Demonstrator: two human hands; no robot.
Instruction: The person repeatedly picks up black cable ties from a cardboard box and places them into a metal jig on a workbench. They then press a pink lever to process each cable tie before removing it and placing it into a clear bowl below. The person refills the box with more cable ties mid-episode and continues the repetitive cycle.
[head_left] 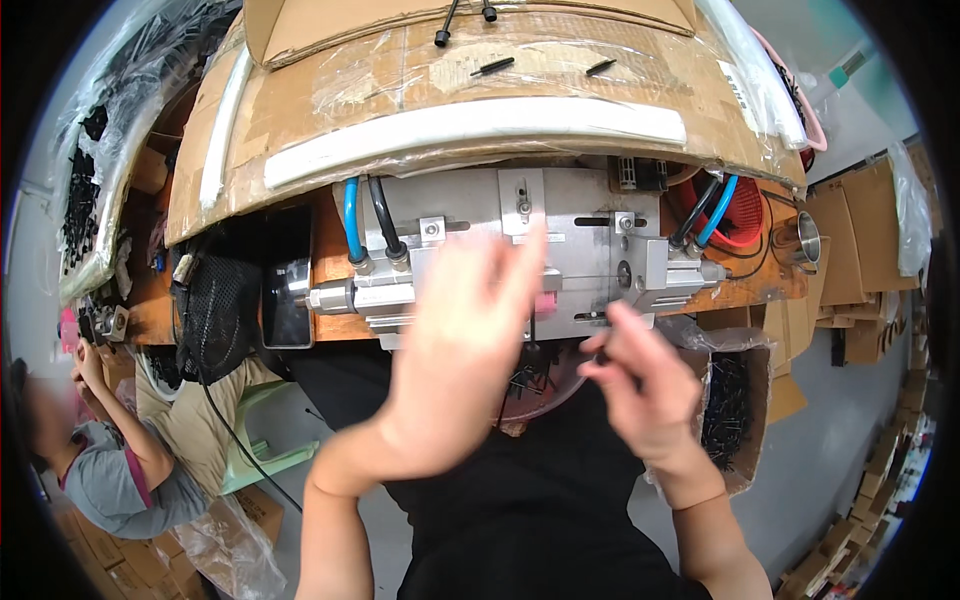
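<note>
My left hand (450, 350) is smeared by motion over the middle of a metal pneumatic fixture (575, 255). Whether its fingers hold anything cannot be made out. Near the fixture's front right edge, my right hand (650, 385) has thumb and fingers curled together; a small dark spot shows at the fingertips, too unclear to name. A pink piece (545, 302) and a thin black rod-like part (533, 330) appear between the hands at the fixture's front. Below them, a reddish bowl (560, 400) at my lap holds slim black parts (530, 375).
Blue air hoses (351, 220) rise at the fixture's sides. Behind it, a cardboard cover (400, 85) carries loose black parts (493, 67). At right are a red basket (738, 210), a metal cup (798, 238) and a lined box (735, 410) of black parts. Another person (130, 460) sits at left.
</note>
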